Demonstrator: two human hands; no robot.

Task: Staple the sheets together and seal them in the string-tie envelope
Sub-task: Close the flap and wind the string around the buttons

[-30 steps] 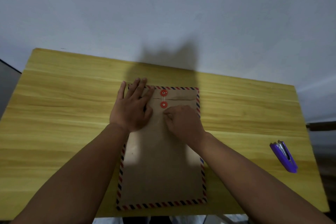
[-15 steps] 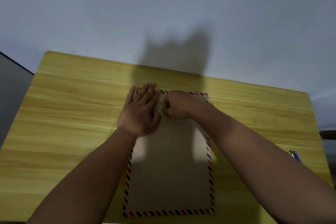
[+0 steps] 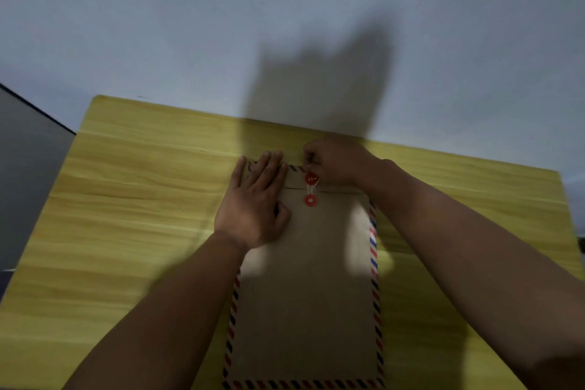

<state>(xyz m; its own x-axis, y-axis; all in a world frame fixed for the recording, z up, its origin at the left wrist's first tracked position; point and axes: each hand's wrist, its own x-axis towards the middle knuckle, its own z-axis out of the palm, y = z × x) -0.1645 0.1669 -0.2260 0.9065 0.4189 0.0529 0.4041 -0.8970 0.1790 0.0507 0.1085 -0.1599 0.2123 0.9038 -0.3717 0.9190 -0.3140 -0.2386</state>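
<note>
One string-tie envelope (image 3: 305,288) lies flat on the yellow wood-grain counter (image 3: 142,199), roughly at its centre, long axis running from the near edge toward the far wall, flap end pointing away from the person. The envelope is brown with a red, blue and white striped border. The flap is folded down. Two red closure discs are counted: the upper disc (image 3: 311,179) on the flap and the lower disc (image 3: 310,200) on the body just below the flap edge, one above the other on the centre line. White string (image 3: 311,189) runs between the two discs in several strands. The left hand (image 3: 254,207) lies open, palm down, fingers extended and pointing away, pressing the upper left part of the envelope, with fingertips at the top border. The right hand (image 3: 335,163) is closed at the top edge just beside the upper disc, its fingertips pinched together on the string end. Both forearms extend in from the near side, the right one crossing over the envelope's right border. A shadow falls on the wall (image 3: 190,25) behind the counter.
</note>
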